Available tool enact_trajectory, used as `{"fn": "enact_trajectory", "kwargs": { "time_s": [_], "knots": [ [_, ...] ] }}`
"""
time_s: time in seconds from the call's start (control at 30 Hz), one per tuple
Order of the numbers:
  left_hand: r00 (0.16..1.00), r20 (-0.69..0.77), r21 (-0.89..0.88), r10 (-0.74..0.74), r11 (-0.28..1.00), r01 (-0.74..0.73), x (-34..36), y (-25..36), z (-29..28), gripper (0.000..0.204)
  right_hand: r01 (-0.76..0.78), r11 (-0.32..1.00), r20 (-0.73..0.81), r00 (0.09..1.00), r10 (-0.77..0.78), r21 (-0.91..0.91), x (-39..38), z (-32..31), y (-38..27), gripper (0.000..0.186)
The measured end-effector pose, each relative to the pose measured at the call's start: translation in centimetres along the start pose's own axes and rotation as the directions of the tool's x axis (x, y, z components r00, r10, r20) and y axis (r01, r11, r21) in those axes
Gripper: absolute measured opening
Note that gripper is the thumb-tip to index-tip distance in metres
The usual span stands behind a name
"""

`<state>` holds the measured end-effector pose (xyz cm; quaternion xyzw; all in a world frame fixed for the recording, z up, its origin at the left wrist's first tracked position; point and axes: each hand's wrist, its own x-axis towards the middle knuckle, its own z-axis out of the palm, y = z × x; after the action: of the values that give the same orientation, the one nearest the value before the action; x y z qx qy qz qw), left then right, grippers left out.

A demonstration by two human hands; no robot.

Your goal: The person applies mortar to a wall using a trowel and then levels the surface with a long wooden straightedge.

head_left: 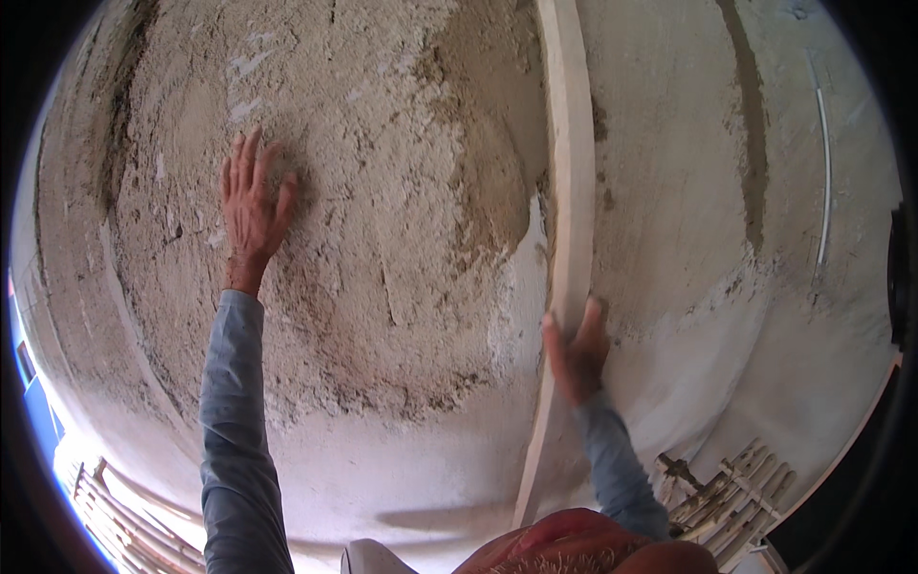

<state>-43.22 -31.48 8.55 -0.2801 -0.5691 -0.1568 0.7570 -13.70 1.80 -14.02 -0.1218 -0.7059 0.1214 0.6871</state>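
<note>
My left hand point(254, 203) rests with fingers stretched out against the rough, uneven plaster point(363, 191) of the wall. Nothing is held in it. A long, pale wooden batten point(571, 143) runs upright along the right edge of this rough patch and slants a little toward the bottom. Around its lower part is my right hand point(579, 356), thumb on the left side and fingers on the right, slightly blurred. Darker, damper-looking mortar point(492, 163) lies just left of the batten.
Smoother grey plaster point(660, 172) covers the wall right of the batten, crossed by a dark vertical strip point(751, 143). A thin white rod point(824, 172) stands farther right. Pole frameworks, seemingly bamboo, show at lower left point(124, 521) and lower right point(736, 497).
</note>
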Motion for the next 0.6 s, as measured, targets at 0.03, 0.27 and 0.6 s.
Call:
{"fn": "enact_trajectory", "kwargs": {
  "time_s": [0.03,0.27,0.6],
  "knots": [
    [0.991,0.133,-0.021,-0.022,0.999,0.025,-0.3,-1.0,0.4,0.056,0.050,0.999,-0.024,0.999,-0.049,0.022,2.6,0.8,-0.1,0.060],
    [0.986,0.162,0.037,-0.044,0.999,0.038,0.2,0.4,0.4,0.063,0.240,0.962,-0.142,0.956,-0.258,-0.133,19.8,-0.5,-2.2,0.058],
    [0.985,0.150,-0.024,-0.086,0.996,0.090,0.1,0.3,0.1,0.060,0.235,0.928,-0.209,0.931,-0.301,-0.288,35.6,1.4,-5.0,0.072]
  ]
}}
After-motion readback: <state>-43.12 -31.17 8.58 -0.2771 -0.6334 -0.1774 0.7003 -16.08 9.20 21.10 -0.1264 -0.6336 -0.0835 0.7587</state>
